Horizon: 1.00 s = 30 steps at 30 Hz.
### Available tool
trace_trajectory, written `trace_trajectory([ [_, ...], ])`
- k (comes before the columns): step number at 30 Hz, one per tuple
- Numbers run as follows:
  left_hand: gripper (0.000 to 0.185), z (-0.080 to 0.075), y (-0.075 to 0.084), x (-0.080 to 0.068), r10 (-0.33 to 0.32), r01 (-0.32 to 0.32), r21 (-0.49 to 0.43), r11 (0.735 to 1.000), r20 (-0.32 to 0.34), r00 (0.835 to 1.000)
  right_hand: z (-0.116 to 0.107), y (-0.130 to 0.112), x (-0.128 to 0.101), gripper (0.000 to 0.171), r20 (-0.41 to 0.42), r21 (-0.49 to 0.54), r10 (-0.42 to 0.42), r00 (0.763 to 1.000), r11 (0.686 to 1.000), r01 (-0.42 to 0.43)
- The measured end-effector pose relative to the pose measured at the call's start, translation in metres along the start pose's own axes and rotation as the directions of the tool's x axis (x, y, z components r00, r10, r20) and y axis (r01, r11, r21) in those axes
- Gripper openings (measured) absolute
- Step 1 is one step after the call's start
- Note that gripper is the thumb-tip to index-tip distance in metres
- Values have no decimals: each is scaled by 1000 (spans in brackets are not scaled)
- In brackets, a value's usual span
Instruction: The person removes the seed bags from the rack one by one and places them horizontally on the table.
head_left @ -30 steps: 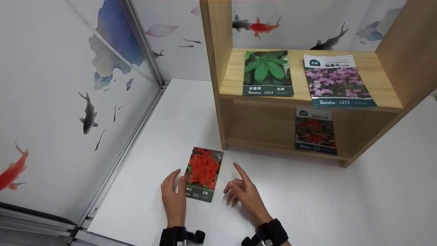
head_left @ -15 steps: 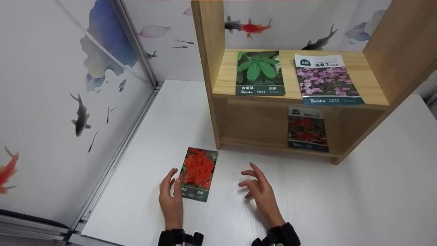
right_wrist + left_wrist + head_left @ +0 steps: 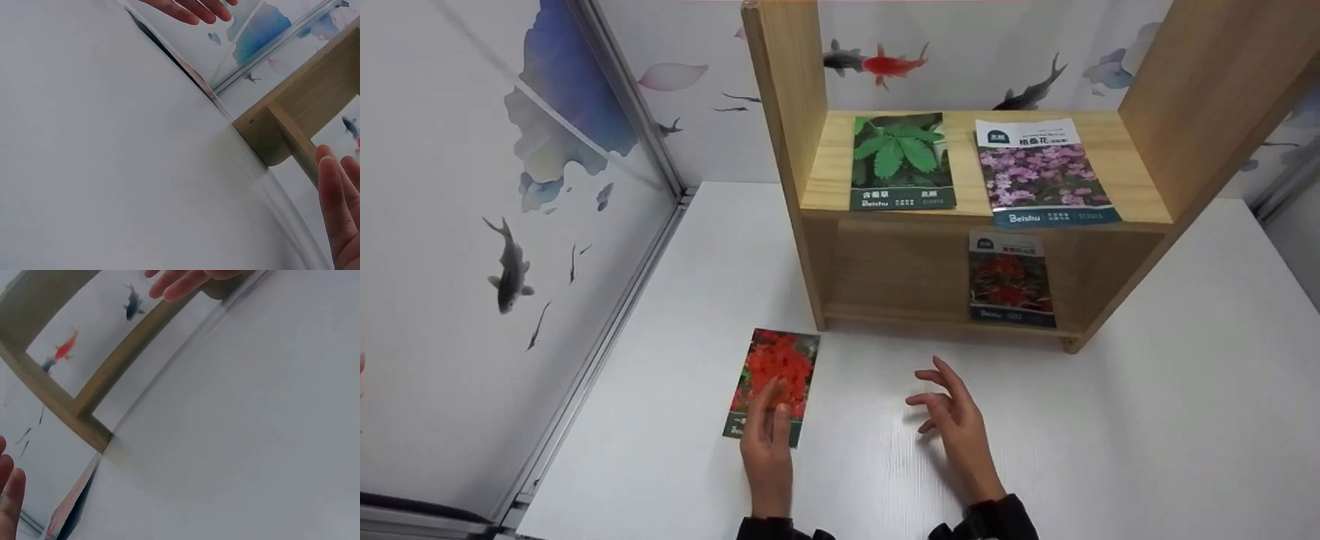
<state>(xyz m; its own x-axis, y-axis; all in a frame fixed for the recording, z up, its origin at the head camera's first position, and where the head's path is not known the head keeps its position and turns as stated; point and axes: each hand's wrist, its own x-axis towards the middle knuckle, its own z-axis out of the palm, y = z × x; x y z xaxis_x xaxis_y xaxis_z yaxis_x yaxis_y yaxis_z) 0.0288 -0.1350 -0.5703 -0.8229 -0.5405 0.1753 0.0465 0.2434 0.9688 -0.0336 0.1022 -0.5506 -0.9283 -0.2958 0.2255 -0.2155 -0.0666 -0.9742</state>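
A seed packet with red flowers lies flat on the white table, left of the shelf's front corner. My left hand hovers over its lower part with loosely bent fingers, hiding some of the print. In the right wrist view the left hand shows above the packet, apart from it. Over the table to the right, my right hand holds nothing, its fingers relaxed and spread. The left wrist view catches fingers of the right hand near the shelf.
A wooden shelf stands behind the hands. Its upper board carries a green-leaf packet and a pink-flower packet. Below sits another red-flower packet. A wall panel with painted fish borders the table at left.
My left hand has moved from the packet's left edge to over its lower part. The right hand has moved right, away from the packet, and its fingers have loosened. The head view has shifted.
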Motion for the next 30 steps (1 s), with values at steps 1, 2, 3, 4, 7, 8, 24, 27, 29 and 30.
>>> trace_trajectory([
  [1,35,4,1,-2,1,-1,-12,1000,16,1000,-3,0,-1,50,-10,1,1,1000,1000,-1],
  [2,35,8,2,-4,7,-6,-22,1000,32,999,-5,0,-1,49,-23,0,4,1000,1000,-4],
  [3,35,12,3,-6,5,-4,-32,999,45,999,-7,0,-2,49,-35,1,6,999,1000,-6],
  [4,35,16,4,-8,9,-7,-40,999,58,998,-9,0,-3,49,-51,3,15,999,1000,-14],
  [7,35,29,7,-10,30,-26,-41,999,101,994,-14,0,-2,48,-104,11,49,993,999,-48],
  [8,35,33,8,-11,29,-24,-47,999,117,993,-15,0,-2,48,-119,13,60,991,998,-59],
  [24,41,82,42,-20,124,-74,-147,986,363,924,-61,21,-11,46,-304,-22,153,940,986,-168],
  [27,43,90,46,-21,118,-70,-138,988,382,917,-67,20,-12,46,-352,-28,171,920,981,-193],
  [29,44,96,48,-22,119,-68,-142,988,394,911,-72,20,-12,45,-379,-34,180,908,977,-209],
  [30,45,99,48,-22,120,-66,-146,987,402,908,-74,20,-13,45,-391,-39,186,901,975,-218],
])
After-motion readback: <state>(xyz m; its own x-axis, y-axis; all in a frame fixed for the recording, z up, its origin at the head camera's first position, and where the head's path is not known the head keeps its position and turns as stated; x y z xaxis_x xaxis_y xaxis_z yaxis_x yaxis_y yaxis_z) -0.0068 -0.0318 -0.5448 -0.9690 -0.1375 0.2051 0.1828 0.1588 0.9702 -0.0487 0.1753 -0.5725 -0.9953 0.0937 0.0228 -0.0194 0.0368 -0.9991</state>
